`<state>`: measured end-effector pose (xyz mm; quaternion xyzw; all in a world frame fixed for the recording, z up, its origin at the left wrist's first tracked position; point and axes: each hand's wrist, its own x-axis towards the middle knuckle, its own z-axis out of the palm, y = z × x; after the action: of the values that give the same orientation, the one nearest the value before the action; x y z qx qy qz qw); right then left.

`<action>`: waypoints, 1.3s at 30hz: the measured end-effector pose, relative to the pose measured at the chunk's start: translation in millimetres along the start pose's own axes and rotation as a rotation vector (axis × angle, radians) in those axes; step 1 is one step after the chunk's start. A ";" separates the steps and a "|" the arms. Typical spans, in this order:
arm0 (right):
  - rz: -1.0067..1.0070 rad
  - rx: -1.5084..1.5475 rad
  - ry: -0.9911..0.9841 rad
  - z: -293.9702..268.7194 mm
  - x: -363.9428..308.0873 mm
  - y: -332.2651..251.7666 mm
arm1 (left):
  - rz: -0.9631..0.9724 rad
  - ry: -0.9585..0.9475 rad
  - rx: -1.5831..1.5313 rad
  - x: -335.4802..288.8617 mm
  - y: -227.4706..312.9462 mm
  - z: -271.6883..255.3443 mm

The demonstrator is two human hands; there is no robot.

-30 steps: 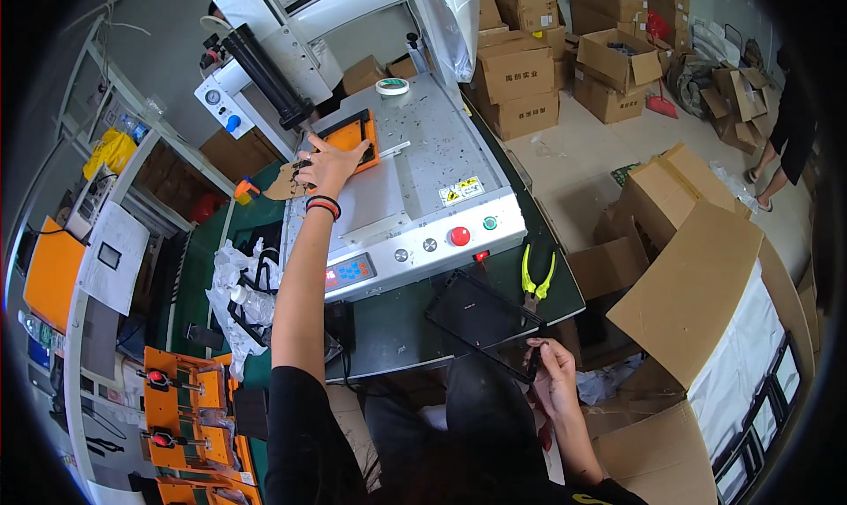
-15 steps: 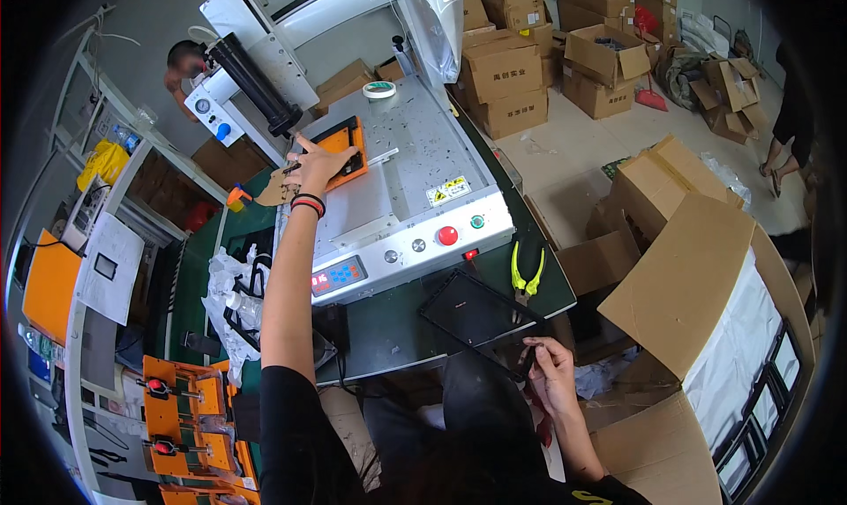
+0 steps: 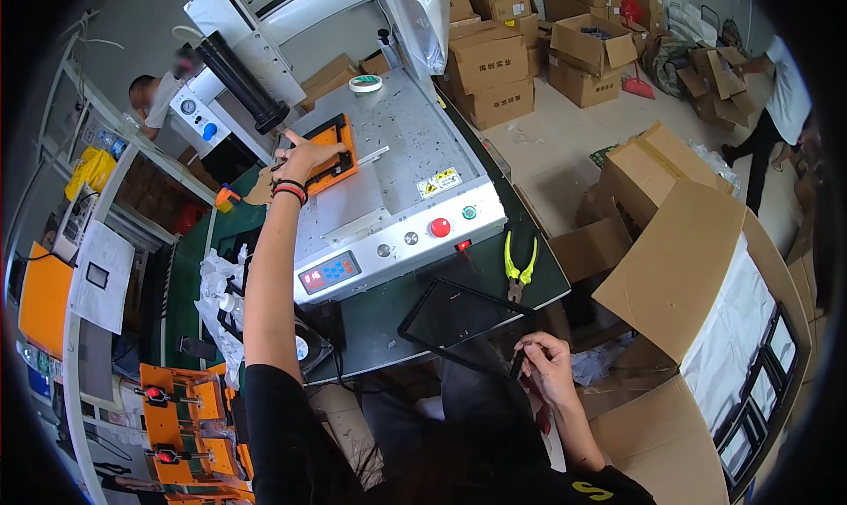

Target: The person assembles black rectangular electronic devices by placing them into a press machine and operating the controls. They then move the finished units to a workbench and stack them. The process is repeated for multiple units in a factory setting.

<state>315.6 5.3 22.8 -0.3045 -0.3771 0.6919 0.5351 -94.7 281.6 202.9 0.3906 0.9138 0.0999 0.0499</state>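
My left hand (image 3: 303, 163) reaches onto the machine bed, its thumb and fingers spread at the near left part of an orange fixture (image 3: 346, 162) with a black frame-like part in it. The fingertips lie close under a black dispensing cylinder (image 3: 243, 83). Low in the view, my right hand (image 3: 547, 366) is closed on a thin black rectangular frame (image 3: 454, 351), gripping it near its lower right corner. The frame is tilted at the table's front edge. Yellow-handled pliers (image 3: 519, 271) lie on the green table just beyond it.
The machine's front panel carries a red button (image 3: 440, 228). A tape roll (image 3: 365, 83) rests on the bed. At right stands an open carton (image 3: 670, 276) with black frames on white sheeting. Orange clamp fixtures (image 3: 198, 408) sit lower left. Two people are in the background.
The black frame in my right hand has tilted and shifted a little left. My left hand's fingers have drawn slightly closer together at the fixture. The background person at right has come further into view.
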 end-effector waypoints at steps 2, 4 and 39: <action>0.006 0.009 0.012 1.3 -0.6 -0.5 | 0.007 -0.007 -0.008 -1.6 0.2 0.2; 0.013 0.001 0.021 2.3 -1.1 -0.6 | 0.012 -0.009 -0.017 -2.1 2.3 0.8; -0.462 -0.415 -0.166 275.2 212.3 21.5 | 0.229 0.261 -1.770 -387.7 -311.6 7.0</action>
<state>26.3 154.2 146.7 -0.2559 -0.6115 0.4831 0.5720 -45.4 -208.3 132.1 0.2837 0.4566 0.8145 0.2181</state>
